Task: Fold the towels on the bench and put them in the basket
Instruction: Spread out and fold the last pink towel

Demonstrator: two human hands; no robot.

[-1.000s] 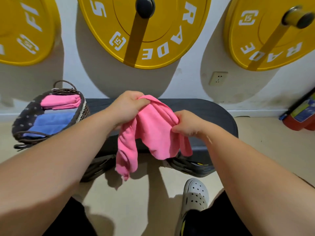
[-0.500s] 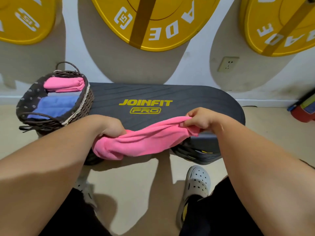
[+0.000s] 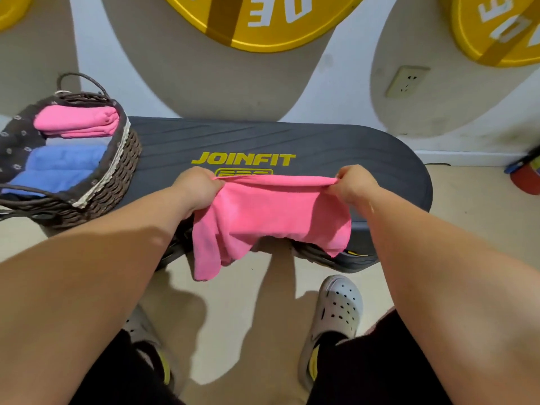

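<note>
A dark bench marked JOINFIT stands against a wall hung with yellow weight plates. A wicker basket sits on its left end, holding a folded blue towel and a folded pink towel. A person stretches a loose pink towel over the bench's near edge, left hand and right hand each pinching a top corner, its lower part hanging floorward.
</note>
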